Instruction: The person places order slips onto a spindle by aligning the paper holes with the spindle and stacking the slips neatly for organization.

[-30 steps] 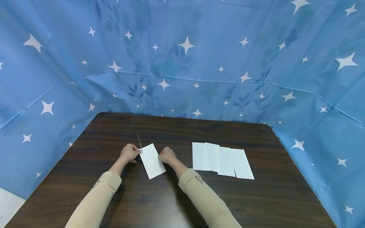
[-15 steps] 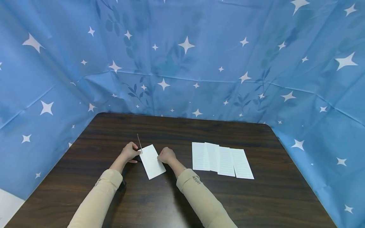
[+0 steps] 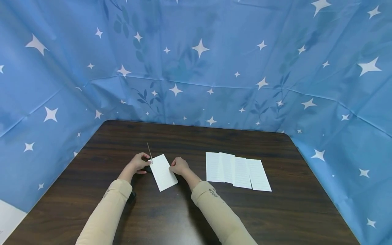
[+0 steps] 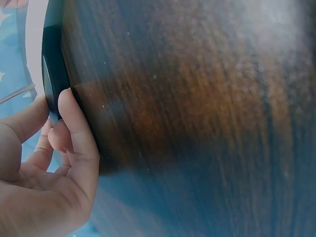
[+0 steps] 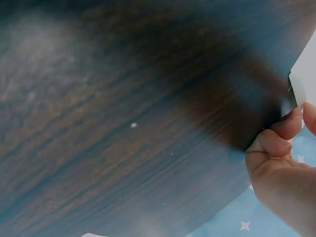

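Note:
In the head view, a white sheet of paper [image 3: 163, 175] is held at a slant between both hands, left of the table's middle. My left hand [image 3: 137, 164] grips a black, flat-sided piece [image 4: 55, 81] at the paper's left edge, thumb on one side and a finger on the other. A thin metal rod [image 3: 149, 151] sticks up there and also shows in the left wrist view. Which kind of thing the black piece is, I cannot tell. My right hand [image 3: 179, 166] pinches the paper's right edge; in the right wrist view its fingers are curled under the sheet [image 5: 305, 74].
Several overlapping white lined sheets [image 3: 239, 170] lie fanned out to the right on the dark wood table [image 3: 291, 211]. A blue curtain with white stars [image 3: 200, 68] hangs behind the table and along its sides.
My left hand's fingers have spread a little, one lifting near the rod. Otherwise both hands and the paper have stayed almost in place, with a slight shift of the head view.

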`<state>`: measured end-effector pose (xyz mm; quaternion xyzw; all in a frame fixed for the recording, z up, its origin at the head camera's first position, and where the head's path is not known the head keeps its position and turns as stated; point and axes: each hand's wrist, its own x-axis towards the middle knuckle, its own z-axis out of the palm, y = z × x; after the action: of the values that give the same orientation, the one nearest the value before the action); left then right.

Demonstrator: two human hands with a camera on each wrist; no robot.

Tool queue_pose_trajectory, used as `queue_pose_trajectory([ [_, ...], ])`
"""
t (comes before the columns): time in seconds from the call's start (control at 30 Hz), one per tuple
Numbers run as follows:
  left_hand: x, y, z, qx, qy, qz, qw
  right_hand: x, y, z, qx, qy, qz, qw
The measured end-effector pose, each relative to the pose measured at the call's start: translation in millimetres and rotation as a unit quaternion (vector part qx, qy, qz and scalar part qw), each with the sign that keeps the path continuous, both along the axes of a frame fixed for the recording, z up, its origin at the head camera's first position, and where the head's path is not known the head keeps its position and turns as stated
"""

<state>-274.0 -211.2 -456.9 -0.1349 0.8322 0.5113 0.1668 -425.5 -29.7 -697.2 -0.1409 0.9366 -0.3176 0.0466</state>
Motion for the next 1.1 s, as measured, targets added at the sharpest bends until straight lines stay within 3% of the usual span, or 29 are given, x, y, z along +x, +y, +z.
queue_pose_trajectory([
  [0.07,-1.4,0.5,0.0,0.003,-0.005,0.0,1.0,-13.2,2,-18.3,-0.012,-0.005,0.005,0.9999],
  [0.1,-1.9,0.5,-0.2,0.004,-0.007,-0.001,1.0,-12.0,3,-16.2,-0.017,-0.003,0.008,0.9998],
  [0.13,-2.4,0.8,-0.3,0.005,-0.01,0.0,0.9999,-2.9,5,-2.1,-0.021,-0.009,0.012,0.9997],
  [0.23,-2.7,0.5,-0.7,0.008,-0.012,-0.002,0.9999,53.0,13,84.3,-0.042,-0.046,0.034,0.9975],
  [0.33,-1.7,-0.1,-1.5,0.008,-0.016,0.0,0.9998,107.1,26,170.6,-0.096,-0.092,0.058,0.9894],
  [0.37,-1.4,-0.4,-2.2,0.009,-0.015,-0.002,0.9999,120.9,30,192.3,-0.111,-0.105,0.063,0.9862],
  [0.47,-0.9,0.0,-3.9,0.008,-0.015,0.0,0.9999,138.0,41,223.4,-0.127,-0.123,0.078,0.9811],
  [0.57,-1.4,0.7,-5.4,0.007,-0.013,0.001,0.9999,144.1,48,233.1,-0.118,-0.115,0.097,0.9817],
  [1.1,0.4,-1.5,1.4,0.01,-0.004,-0.004,0.9999,148.0,67,240.3,-0.117,-0.103,0.159,0.9749],
])
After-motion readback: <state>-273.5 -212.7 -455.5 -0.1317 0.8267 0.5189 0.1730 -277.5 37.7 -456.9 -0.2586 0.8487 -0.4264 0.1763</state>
